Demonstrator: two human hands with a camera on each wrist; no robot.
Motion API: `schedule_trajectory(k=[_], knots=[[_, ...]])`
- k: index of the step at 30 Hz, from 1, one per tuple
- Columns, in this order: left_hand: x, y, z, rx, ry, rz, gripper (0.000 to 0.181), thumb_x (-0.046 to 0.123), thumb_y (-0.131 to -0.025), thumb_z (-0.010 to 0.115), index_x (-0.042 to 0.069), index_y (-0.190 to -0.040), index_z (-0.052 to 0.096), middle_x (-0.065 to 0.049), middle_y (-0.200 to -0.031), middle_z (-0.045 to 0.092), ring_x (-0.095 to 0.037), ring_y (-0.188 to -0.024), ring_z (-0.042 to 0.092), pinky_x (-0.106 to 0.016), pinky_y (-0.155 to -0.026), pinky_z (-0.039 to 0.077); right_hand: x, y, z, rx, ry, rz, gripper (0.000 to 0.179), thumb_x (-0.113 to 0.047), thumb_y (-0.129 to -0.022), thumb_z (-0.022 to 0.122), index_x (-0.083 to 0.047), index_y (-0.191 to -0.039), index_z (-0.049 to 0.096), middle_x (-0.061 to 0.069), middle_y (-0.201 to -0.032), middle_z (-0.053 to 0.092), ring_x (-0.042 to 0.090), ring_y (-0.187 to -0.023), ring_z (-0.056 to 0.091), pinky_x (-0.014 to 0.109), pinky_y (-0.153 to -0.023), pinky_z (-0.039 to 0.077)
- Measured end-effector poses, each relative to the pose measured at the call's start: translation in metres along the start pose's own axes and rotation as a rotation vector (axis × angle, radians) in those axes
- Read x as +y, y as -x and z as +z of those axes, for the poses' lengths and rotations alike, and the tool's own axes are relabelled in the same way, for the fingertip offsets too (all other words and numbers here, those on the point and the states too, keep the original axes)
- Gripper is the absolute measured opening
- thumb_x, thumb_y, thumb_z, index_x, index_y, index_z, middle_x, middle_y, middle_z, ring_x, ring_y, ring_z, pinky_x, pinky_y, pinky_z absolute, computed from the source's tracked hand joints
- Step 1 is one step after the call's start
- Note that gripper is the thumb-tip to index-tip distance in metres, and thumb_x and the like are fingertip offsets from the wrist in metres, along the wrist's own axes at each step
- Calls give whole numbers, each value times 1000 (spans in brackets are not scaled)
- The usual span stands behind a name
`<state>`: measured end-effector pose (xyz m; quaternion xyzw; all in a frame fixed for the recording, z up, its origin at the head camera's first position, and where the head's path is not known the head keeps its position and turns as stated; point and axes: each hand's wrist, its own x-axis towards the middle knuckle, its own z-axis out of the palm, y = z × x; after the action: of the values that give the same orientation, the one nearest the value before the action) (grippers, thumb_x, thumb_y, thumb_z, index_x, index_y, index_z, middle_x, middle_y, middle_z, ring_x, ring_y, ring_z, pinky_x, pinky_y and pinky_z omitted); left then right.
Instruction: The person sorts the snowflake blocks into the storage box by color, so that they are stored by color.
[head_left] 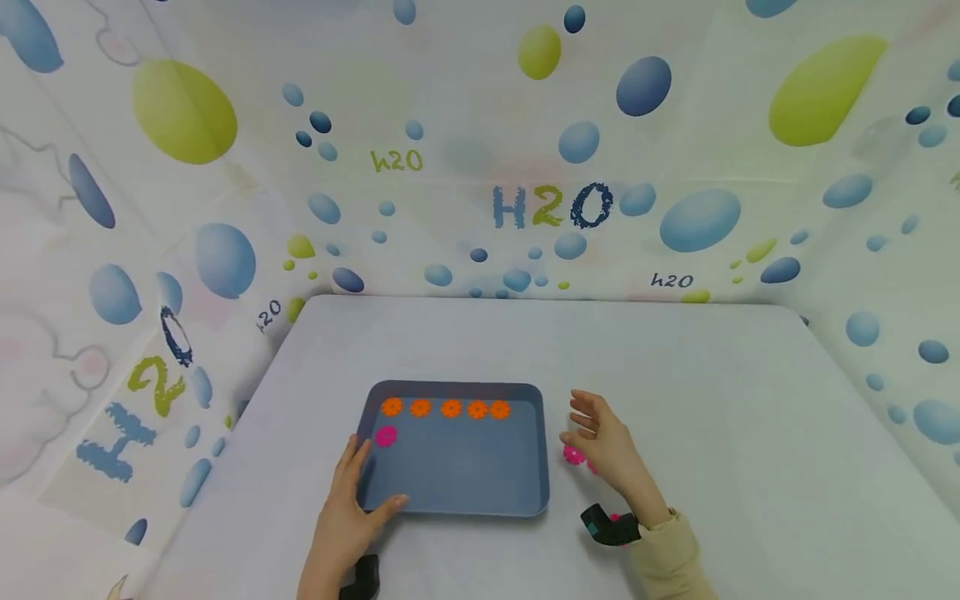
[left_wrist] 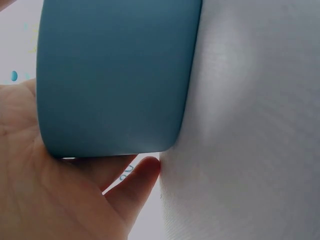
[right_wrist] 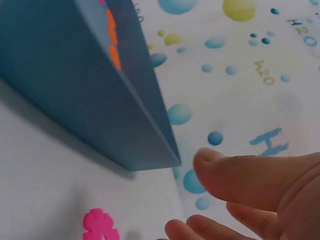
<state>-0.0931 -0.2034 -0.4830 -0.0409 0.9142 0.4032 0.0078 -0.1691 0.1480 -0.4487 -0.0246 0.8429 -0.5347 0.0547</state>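
Note:
My left hand (head_left: 347, 508) holds the front left corner of a shallow blue-grey tray (head_left: 465, 492), its fingers along the left side and its thumb at the front rim. In the left wrist view the palm lies close against the tray wall (left_wrist: 115, 85). Several orange flower-shaped pieces (head_left: 451, 408) form a row along the tray's back, with one pink flower piece (head_left: 386, 437) below the row's left end. To the tray's right, my right hand (head_left: 606, 442) hovers with loosely bent fingers and nothing between them. Beneath it lie pink flower pieces (head_left: 573, 455), partly covered by the hand.
The white table (head_left: 735, 400) extends around the tray. Another pink piece (head_left: 615, 517) shows beside the right wrist, mostly behind the black wrist camera (head_left: 611, 527). A patterned sheet (head_left: 450, 208) with blue and green drops stands behind and along the sides.

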Motion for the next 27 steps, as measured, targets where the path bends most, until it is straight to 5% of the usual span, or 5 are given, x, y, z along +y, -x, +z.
schedule_trajectory(k=[11,17,22,27], knots=[[1,0,-2,11,10,13,98,41,-80,77,4,-153,24,-19,-163,8,-50,-145,17,-70,-105,29,18,8,7,-7,268,-8,66,5,-76,73,-2,-137,49,23,-133,57,38,-118,59,49,-99,49],[1,-1,-4,9,-2,18,97,41,-80,77,3,-153,24,-20,-163,8,-51,-144,17,-70,-106,28,22,9,14,31,406,-82,63,14,-69,69,3,-130,56,23,-119,60,31,-101,60,45,-87,54],[2,1,-4,-2,0,6,97,42,-81,76,4,-153,23,-20,-163,7,-51,-144,17,-71,-104,31,20,11,17,36,459,-100,52,15,-69,68,2,-119,63,23,-115,59,30,-96,60,44,-83,55],[3,2,-3,1,6,5,97,41,-81,76,4,-153,23,-19,-163,7,-51,-144,17,-71,-103,31,18,11,19,5,469,-84,39,15,-72,65,0,-108,67,11,-91,60,19,-78,53,32,-70,51]])
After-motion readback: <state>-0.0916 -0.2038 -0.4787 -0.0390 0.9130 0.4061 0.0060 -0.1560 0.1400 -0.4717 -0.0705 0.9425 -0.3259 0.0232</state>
